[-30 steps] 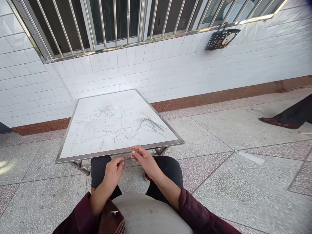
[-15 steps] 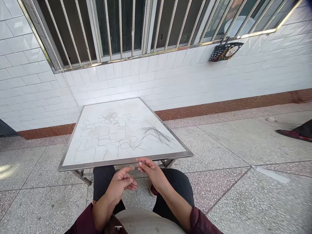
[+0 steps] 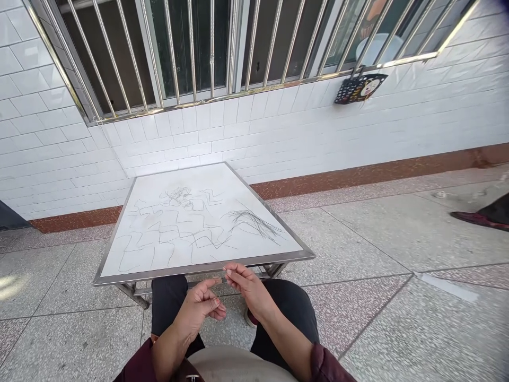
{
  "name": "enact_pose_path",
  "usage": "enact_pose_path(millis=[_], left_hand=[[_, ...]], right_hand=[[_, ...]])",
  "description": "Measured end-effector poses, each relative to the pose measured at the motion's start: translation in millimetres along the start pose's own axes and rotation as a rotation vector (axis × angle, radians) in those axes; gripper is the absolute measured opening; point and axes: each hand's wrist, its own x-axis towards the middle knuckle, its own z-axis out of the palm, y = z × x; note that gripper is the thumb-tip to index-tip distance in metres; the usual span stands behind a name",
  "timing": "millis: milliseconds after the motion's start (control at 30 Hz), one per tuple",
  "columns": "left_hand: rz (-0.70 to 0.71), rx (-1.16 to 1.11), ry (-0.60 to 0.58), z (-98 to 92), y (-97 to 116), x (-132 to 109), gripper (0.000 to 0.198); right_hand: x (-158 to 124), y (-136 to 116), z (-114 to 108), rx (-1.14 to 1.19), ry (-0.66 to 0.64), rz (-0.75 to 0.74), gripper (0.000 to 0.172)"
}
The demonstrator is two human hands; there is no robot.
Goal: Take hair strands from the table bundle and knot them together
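Fine dark strand, barely visible, is running just below the table's near edge, between the two hands. The right hand is pinching its upper end between thumb and fingertips, right against the near rim of the table. The left hand is sitting lower, over the lap, with its index finger pointing out and the other fingers curling in. Whether it is gripping the strand cannot be told. A second ago both hands were meeting fingertip to fingertip at the rim. The left has since been dropping away, which suggests the strand is being drawn out. On the tabletop, thin zigzag lines are covering the middle, and a loose dark tuft is lying toward the right edge. Another person's shoe is showing on the floor far right.
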Motion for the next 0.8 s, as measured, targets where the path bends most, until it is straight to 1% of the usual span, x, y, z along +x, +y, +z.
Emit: enact_pose_path(millis=[100, 233, 400, 500, 600, 667, 733, 800], left_hand=[[0.041, 0.076, 0.030, -2.6, -8.0, 4.0, 0.060], [0.165, 0.254, 0.167, -8.8, -14.2, 7.6, 0.050], [0.327, 0.506, 0.254, -15.2, -6.8, -0.1, 0.042], [0.375, 0.562, 0.284, -19.8, -2.3, -2.6, 0.041], [0.393, 0.533, 0.318, -24.2, 0.1, -1.4, 0.040], [0.390, 0.469, 0.338, -27.1, 3.4, 0.1, 0.041], [0.378, 0.380, 0.369, -31.3, 10.3, 1.9, 0.044], [0.361, 0.299, 0.415, -38.6, 21.3, 4.5, 0.050]], right_hand=[[0.3, -2.0, 1.7, -0.076, 0.001, -0.018, 0.034], [-1.4, -7.2, 6.5, -0.179, -0.018, -0.031, 0.039], [-9.1, -9.2, 11.8, -0.191, -0.044, -0.038, 0.043], [-10.0, -7.7, 8.6, -0.197, -0.023, -0.038, 0.041], [-6.7, -3.1, -3.7, -0.237, 0.036, -0.054, 0.040], [-3.7, 3.1, -18.9, -0.281, 0.079, -0.060, 0.041], [-1.3, 12.5, -40.7, -0.374, 0.123, -0.073, 0.041], [-0.1, 24.9, -68.1, -0.529, 0.189, -0.145, 0.039]])
